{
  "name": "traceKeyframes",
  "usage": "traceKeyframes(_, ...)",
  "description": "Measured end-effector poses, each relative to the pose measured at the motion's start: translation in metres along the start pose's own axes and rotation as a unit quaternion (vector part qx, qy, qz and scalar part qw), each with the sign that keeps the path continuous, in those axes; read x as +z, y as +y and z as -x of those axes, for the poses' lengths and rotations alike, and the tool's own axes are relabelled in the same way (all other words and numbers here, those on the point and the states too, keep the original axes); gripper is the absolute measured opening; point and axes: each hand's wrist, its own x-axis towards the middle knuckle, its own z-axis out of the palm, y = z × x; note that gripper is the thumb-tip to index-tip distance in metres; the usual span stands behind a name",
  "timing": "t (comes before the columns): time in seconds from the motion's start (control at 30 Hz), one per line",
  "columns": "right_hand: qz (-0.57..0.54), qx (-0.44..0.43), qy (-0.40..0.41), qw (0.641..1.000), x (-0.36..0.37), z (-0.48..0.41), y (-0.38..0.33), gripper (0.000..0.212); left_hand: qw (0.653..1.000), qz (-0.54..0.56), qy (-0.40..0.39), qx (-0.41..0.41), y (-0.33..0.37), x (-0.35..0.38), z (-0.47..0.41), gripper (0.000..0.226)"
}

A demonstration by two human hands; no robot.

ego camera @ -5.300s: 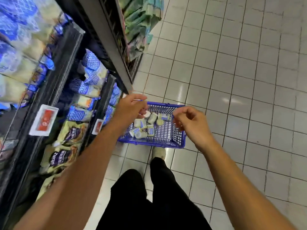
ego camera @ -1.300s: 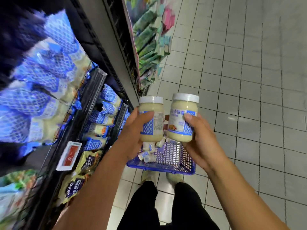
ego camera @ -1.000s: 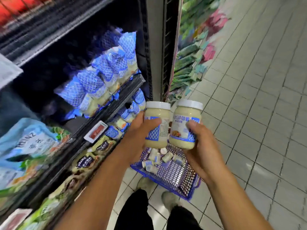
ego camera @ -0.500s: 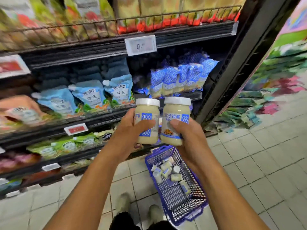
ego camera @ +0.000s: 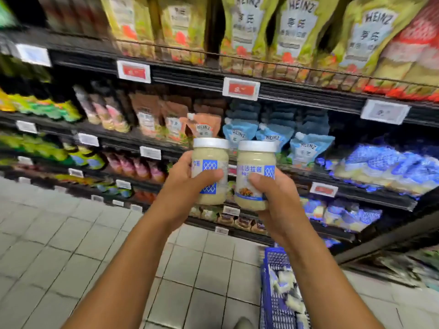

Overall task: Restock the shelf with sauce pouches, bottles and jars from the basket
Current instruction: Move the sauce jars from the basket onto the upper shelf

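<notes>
I hold two pale mayonnaise jars with white lids and blue-patterned labels upright, side by side, in front of the shelves. My left hand (ego camera: 183, 186) grips the left jar (ego camera: 210, 160). My right hand (ego camera: 278, 200) grips the right jar (ego camera: 256, 162). The blue plastic basket (ego camera: 267, 281) sits on the floor at lower right, partly hidden by my right forearm, with several more jars lying inside. The shelf unit (ego camera: 297, 93) rises ahead, its rows packed with sauce pouches.
Blue Heinz pouches (ego camera: 306, 148) stand just behind the jars, blue-and-cream pouches (ego camera: 384, 167) to their right, green pouches (ego camera: 294, 27) on the upper row. Price tags (ego camera: 241, 89) line the shelf edges. Grey floor tiles (ego camera: 71, 233) spread to the left.
My view has swung up and left from the basket to face the shelves. Both jars stay gripped side by side and have risen toward the middle shelf.
</notes>
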Motion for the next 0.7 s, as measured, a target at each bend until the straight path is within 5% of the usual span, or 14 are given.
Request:
traceKeyframes(0.17, 0.006, 0.014, -0.085, 0.996, 0.103, -0.010, 0.016, 0.051, 0.997, -0.002, 0.062, 0.052, 0.033, -0.097, 0.034, 0.058)
traceKeyframes(0.37, 0.003, 0.003, -0.167, 0.986, 0.214, -0.017, 0.030, 0.039, 0.988, -0.021, 0.114, 0.104, 0.071, -0.194, 0.076, 0.061)
traceKeyframes(0.7, -0.024, -0.004, -0.255, 0.967, 0.334, -0.034, 0.022, 0.042, 0.966, -0.037, 0.190, 0.172, 0.122, -0.288, 0.095, 0.057)
